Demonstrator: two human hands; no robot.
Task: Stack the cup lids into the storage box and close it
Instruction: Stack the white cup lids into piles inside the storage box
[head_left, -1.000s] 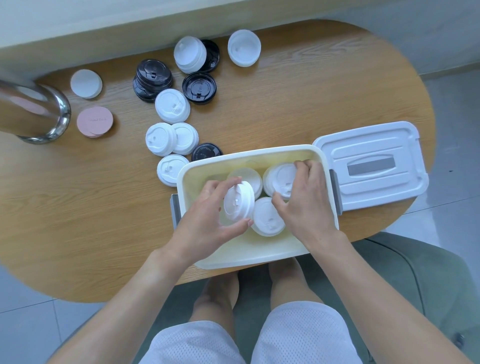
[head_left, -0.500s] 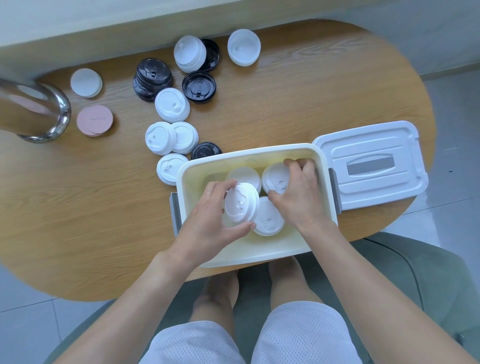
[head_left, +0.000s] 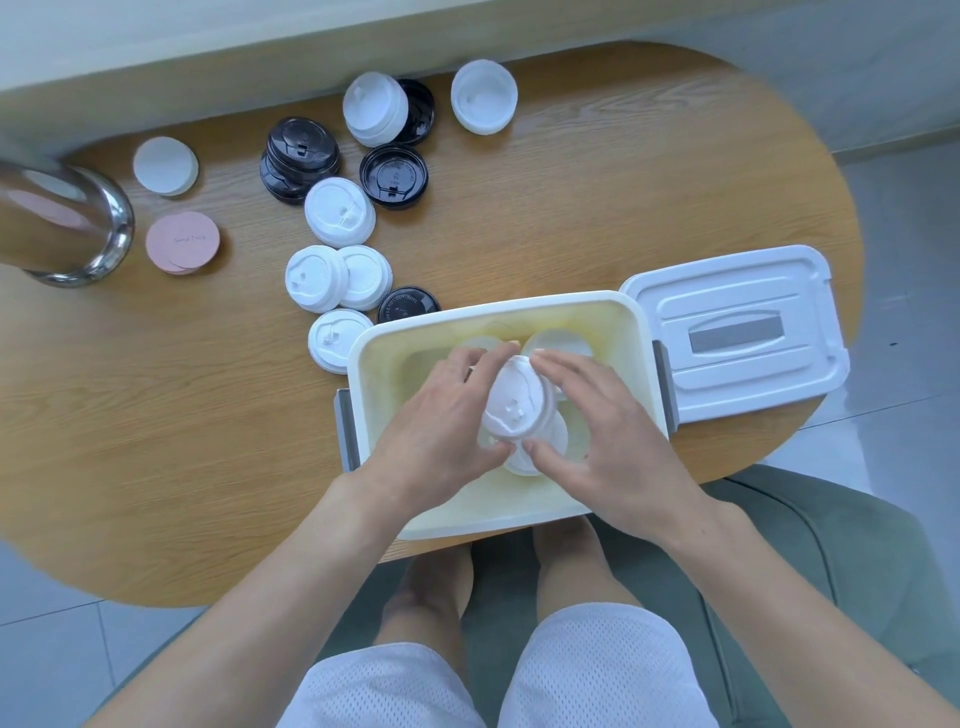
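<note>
Lids (head_left: 514, 405) sat pinched between my left hand (head_left: 441, 431) and right hand (head_left: 597, 431) over the box (head_left: 415, 358); I judged they needed squaring onto the stack beneath, probably nested, then gentle lowering.

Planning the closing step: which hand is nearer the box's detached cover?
Right. The right hand is over the storage box, on the side toward the cover; the left hand is farther, at the box's other side.
</note>
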